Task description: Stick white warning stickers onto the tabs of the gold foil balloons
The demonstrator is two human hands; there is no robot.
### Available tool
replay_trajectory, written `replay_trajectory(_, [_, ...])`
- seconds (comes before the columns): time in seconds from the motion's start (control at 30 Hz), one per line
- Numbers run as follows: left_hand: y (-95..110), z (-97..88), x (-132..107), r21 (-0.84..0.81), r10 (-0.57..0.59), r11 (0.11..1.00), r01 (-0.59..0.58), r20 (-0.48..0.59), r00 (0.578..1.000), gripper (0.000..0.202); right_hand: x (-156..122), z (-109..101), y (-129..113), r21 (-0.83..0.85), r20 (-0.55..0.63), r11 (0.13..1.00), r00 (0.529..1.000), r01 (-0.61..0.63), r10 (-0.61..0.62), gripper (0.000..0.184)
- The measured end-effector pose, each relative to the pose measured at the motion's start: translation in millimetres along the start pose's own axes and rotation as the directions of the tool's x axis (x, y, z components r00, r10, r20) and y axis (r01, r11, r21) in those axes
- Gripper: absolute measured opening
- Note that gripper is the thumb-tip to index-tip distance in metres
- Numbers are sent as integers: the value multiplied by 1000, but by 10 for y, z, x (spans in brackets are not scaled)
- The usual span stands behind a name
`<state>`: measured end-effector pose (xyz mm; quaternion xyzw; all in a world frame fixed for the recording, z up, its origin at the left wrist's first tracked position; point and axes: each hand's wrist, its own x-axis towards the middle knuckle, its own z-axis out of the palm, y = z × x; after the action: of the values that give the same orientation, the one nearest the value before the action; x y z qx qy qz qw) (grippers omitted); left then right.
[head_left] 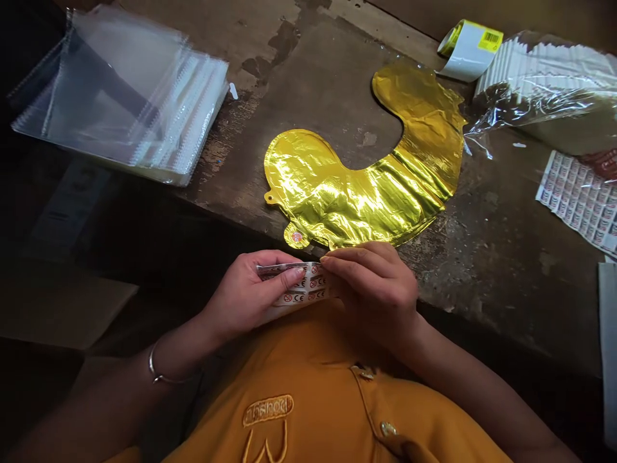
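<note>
My left hand (258,286) grips a small sheet of stickers (308,296) printed with CE marks and red warning signs, its thumb lying across the front. At the sheet's upper right corner, my right hand (371,283) pinches with thumb and forefinger; whether a single sticker is between them is too small to tell. Just beyond both hands lies a flat gold foil balloon (366,193), curved like a hook, on the worn table (231,167). A round tab with a small reddish sticker (297,237) sticks out from its near edge.
Clear plastic bags (125,90) are stacked at the left. Back right stand a roll of white labels (470,54) and a plastic-wrapped bundle of white sticks (544,71). Another sticker sheet (578,199) lies at the right, near part of another person's hand (605,162).
</note>
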<state>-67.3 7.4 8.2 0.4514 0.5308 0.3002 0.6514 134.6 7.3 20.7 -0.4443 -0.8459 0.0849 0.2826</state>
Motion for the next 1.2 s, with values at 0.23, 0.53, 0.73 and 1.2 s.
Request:
replay_trajectory(0.23, [-16, -1, -1, -90, -48, 995, 49, 15, 999, 20, -54, 34, 61, -60, -25, 989, 990, 134, -135, 35])
replay_trajectory(0.53, [-71, 19, 8, -116, -31, 993, 28, -22, 999, 22, -102, 48, 39, -120, 18, 984, 991, 130, -129, 48])
replay_trajectory(0.73, [-74, 53, 18, -120, -18, 993, 13, -37, 999, 20, -130, 21, 26, -61, 33, 988, 989, 144, -142, 39])
replay_trajectory(1.2, [-76, 45, -17, 9, 33, 999, -32, -81, 996, 19, 109, -117, -12, 192, 272, 925, 924, -327, 270, 9])
